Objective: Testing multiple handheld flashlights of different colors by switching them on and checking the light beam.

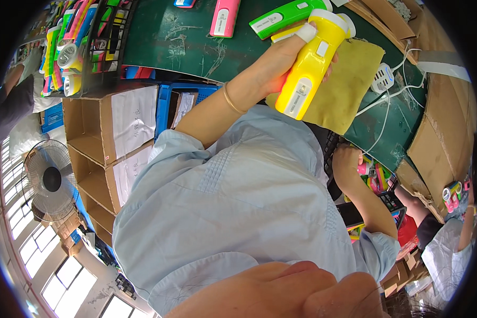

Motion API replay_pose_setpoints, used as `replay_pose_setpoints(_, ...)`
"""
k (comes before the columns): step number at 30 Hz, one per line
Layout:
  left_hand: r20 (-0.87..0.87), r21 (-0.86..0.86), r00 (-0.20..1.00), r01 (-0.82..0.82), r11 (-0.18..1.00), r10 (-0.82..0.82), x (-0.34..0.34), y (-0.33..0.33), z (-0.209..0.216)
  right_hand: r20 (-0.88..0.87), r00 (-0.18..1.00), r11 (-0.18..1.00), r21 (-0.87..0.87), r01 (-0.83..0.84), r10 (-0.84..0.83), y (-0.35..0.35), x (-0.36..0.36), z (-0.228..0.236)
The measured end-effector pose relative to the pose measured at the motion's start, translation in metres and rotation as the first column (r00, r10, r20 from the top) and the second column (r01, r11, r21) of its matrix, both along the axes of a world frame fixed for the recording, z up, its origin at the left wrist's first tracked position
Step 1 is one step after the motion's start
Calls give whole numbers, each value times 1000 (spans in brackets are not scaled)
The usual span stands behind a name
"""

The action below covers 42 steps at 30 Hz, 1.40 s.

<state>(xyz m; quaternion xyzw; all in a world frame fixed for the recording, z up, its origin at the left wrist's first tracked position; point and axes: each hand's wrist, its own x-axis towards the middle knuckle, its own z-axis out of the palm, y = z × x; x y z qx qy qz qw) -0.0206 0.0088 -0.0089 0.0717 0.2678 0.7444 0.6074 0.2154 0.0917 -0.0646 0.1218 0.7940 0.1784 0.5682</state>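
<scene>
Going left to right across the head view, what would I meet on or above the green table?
Partly cropped blue object, pink flashlight, yellow flashlight in the left hand, white charging block.

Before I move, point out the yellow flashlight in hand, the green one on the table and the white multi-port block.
Yellow flashlight [311, 70]: head view, middle of its body.
Green flashlight [290, 17]: head view, middle of its body.
White block [382, 79]: head view, ported face.

Head cam (L fisheye) faces down, near.
</scene>
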Motion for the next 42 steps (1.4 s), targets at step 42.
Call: replay_pose_setpoints(42,-896,398,275,152,905,348,13,-8,20,-337,-383,506,-658,-558,-860,-23,-90,37)
